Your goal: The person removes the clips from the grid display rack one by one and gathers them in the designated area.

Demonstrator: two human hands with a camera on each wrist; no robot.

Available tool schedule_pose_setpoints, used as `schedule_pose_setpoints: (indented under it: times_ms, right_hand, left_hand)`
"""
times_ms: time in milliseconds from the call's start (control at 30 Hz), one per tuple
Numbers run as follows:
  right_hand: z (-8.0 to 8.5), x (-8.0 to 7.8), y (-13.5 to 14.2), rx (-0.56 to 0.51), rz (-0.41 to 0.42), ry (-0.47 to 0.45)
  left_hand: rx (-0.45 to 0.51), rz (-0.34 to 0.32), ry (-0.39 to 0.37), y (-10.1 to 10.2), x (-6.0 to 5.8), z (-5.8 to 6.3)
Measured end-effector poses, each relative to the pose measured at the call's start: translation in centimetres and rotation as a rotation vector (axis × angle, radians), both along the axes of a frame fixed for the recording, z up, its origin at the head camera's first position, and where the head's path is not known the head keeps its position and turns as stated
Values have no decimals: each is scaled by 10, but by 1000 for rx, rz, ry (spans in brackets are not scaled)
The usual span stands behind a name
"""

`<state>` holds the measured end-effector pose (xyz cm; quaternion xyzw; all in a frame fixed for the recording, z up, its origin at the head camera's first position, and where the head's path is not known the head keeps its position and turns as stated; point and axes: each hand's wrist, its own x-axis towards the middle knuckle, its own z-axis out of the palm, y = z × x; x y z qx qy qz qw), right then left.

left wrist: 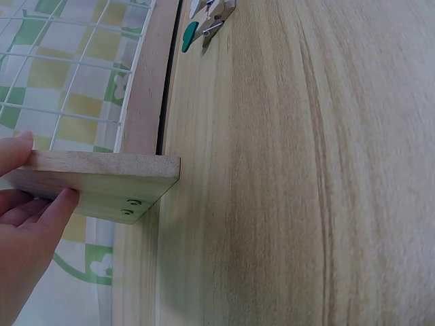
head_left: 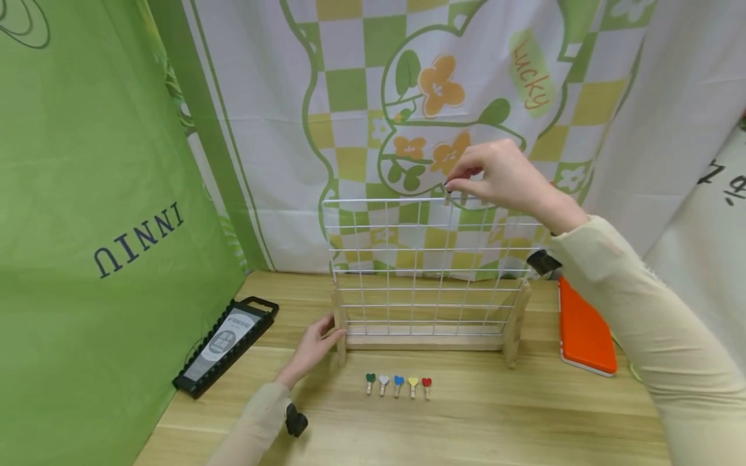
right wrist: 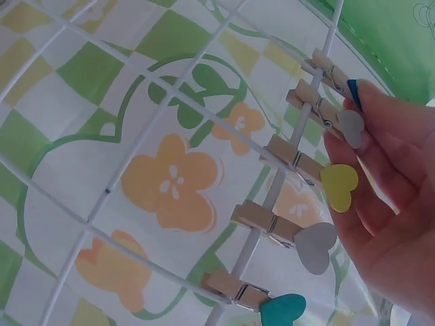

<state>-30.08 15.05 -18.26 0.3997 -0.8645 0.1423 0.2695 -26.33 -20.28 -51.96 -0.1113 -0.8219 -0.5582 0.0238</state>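
Note:
A white wire grid rack [head_left: 416,249] stands upright in a wooden base [head_left: 425,342]. At its top wire my right hand [head_left: 506,176] pinches a small wooden clothespin [right wrist: 333,73] with a dark blue heart, which sits on the wire. Along that same wire, the right wrist view shows more heart clothespins: a white one [right wrist: 351,129], a yellow one [right wrist: 338,187], another white one [right wrist: 315,248] and a teal one [right wrist: 283,309]. My left hand [head_left: 313,346] grips the rack's left wooden leg [left wrist: 102,166], thumb on one side and fingers on the other.
In front of the rack, several heart clothespins lie in a row: green [head_left: 370,378], white [head_left: 383,380], blue [head_left: 399,380], yellow [head_left: 413,382] and red [head_left: 427,382]. A black tool holder [head_left: 227,343] lies at left, an orange case [head_left: 585,330] at right. Patterned curtain [head_left: 350,90] hangs behind.

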Motion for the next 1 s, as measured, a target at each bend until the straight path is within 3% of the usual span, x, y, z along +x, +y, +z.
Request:
schedule_pose_setpoints:
  times_ms: [367, 533, 667, 800, 1000]
  right_hand:
    - [4, 20, 4, -143, 28, 43]
    - [-6, 32, 10, -158, 60, 25]
    - [-26, 38, 13, -157, 101, 1]
    - [-56, 40, 12, -137, 148, -41]
    - [-115, 39, 9, -61, 161, -214]
  left_hand:
    - [12, -1, -22, 1, 0, 0]
    - [13, 1, -24, 1, 1, 0]
    - [29, -8, -46, 0, 3, 1]
    - [46, -19, -68, -1, 4, 2]
    - [52, -25, -74, 0, 4, 3]
